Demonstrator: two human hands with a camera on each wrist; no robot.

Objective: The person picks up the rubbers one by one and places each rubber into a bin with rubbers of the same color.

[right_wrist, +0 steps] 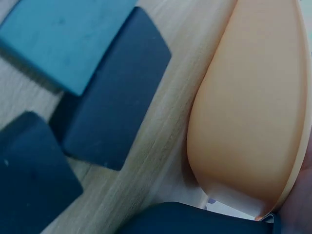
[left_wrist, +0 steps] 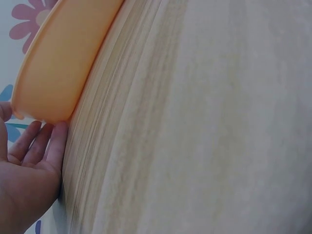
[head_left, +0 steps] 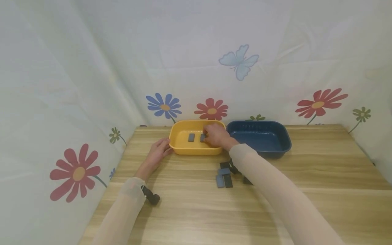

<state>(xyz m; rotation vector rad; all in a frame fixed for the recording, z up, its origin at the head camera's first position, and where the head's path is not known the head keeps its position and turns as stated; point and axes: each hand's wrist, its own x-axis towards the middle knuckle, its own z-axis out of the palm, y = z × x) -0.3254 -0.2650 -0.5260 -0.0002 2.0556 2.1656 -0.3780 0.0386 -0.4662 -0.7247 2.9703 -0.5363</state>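
My right hand (head_left: 216, 134) reaches over the front wall into a yellow plastic basin (head_left: 196, 151). Its fingertips pinch a small blue-grey rectangular tile (head_left: 202, 137) close over the basin's floor. A second blue-grey tile (head_left: 191, 137) lies flat to the left of it in the basin. At the basin's left end, my left hand (head_left: 158, 149) rests its fingertips against the outer wall, fingers lightly bent, as the left wrist view shows. In the right wrist view the right hand is mostly hidden behind the basin's rim.
A dark blue basin (head_left: 259, 151) stands right beside the yellow one. In front of them on the wooden table (head_left: 183, 211) lie several loose tiles, some blue-grey (head_left: 219, 181), some black (head_left: 228, 181), a few overlapping. A flower-printed curtain (head_left: 183, 61) hangs behind.
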